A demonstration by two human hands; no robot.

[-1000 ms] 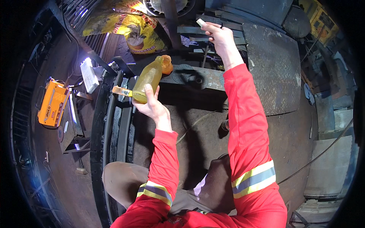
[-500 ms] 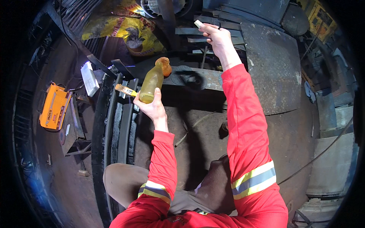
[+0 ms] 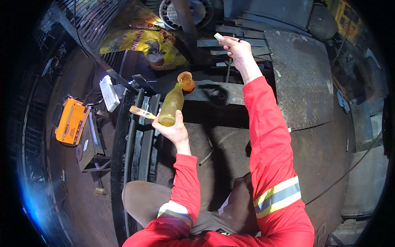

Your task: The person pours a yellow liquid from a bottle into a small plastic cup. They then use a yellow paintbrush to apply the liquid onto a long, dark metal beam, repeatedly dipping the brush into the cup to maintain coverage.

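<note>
My left hand (image 3: 175, 133) is closed around the lower end of a cloudy yellow-green bottle (image 3: 171, 105), its neck pointing away from me. The same hand grips a paintbrush (image 3: 142, 112), whose bristles stick out to the left. An orange, cup-like piece (image 3: 186, 81) sits by the bottle's mouth; whether they touch I cannot tell. Farther off on the right, my right hand (image 3: 238, 48) pinches a small whitish piece (image 3: 218, 36), perhaps a cap. Black-painted metal bars (image 3: 138, 140) run beside my left knee.
An orange welding machine (image 3: 71, 121) stands at left near a white box (image 3: 109, 94). A steel beam (image 3: 234, 94) crosses ahead. Yellow sacks (image 3: 158, 47) and a wheel (image 3: 187, 12) lie beyond. At right rests a patterned steel plate (image 3: 300, 78); a cable (image 3: 345, 173) curves below.
The view has shifted, so the surroundings sit lower and farther right. My left hand with bottle and brush has come slightly nearer me. Both hands keep their holds.
</note>
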